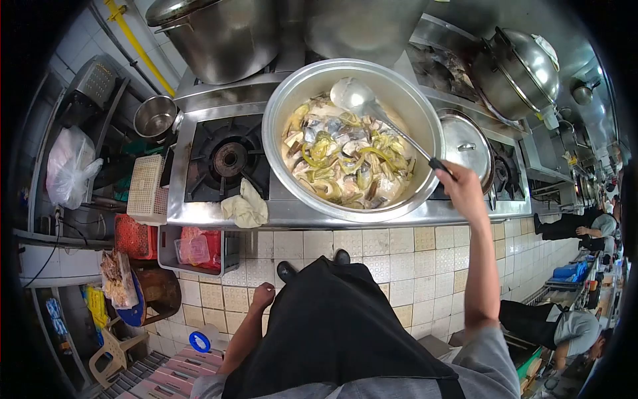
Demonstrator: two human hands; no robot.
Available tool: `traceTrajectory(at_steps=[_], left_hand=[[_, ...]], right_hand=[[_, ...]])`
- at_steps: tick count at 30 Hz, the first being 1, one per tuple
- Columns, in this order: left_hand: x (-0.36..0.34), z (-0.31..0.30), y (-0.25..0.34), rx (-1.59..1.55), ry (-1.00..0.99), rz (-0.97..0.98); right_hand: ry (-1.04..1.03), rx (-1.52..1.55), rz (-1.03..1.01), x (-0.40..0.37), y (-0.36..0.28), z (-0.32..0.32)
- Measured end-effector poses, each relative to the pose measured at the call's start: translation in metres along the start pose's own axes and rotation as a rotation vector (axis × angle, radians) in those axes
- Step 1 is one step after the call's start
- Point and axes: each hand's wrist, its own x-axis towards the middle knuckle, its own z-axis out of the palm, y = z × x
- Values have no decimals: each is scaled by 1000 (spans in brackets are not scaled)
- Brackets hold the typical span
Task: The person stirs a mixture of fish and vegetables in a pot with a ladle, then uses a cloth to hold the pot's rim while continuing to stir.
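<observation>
My right hand (463,189) is closed round the black handle end of a long metal ladle (352,94). The ladle slants across a large, wide metal pot (270,136), its round bowl at the far side of the food. Inside the pot lies a stew (345,156) of what look like fish pieces with yellow-green vegetable strips in pale broth. My left hand (264,294) hangs low beside my black apron, fingers curled, with nothing visible in it. A lidded pan (465,143) sits right of the pot, close to my right hand.
An unlit burner (230,157) is left of the pot, with a cloth (246,205) on the stove's front edge. Tall stockpots (222,40) stand behind. A grey crate (199,256) is on the tiled floor at left. Other people (561,326) are at the right.
</observation>
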Motion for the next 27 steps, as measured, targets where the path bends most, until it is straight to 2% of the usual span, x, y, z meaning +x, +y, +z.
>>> traceTrajectory(at_steps=[1, 8, 9, 11, 13, 15, 19, 21, 27], left_hand=[[-1, 2, -2, -35, -8, -31], [-21, 14, -8, -94, -29, -225], [-24, 17, -12, -97, -26, -232], [-30, 23, -23, -39, 10, -72], [-39, 20, -12, -55, 11, -121], [-46, 16, -2, -67, 8, -169], [-43, 20, -9, -65, 29, -132], [-41, 21, -8, -66, 29, -123], [-37, 22, -6, -69, 40, -119]], right_hand=[[-15, -33, -93, 20, 11, -1], [-124, -203, -193, 98, 5, -13], [-162, -196, -195, 107, 7, -16], [-188, -133, -234, 128, 22, -19], [-276, -164, -162, 140, 18, -22], [-271, -213, -117, 148, 15, -26], [-370, -229, -146, 175, 15, -32], [-390, -281, -42, 177, 1, -38], [-479, -212, 25, 202, 5, -44]])
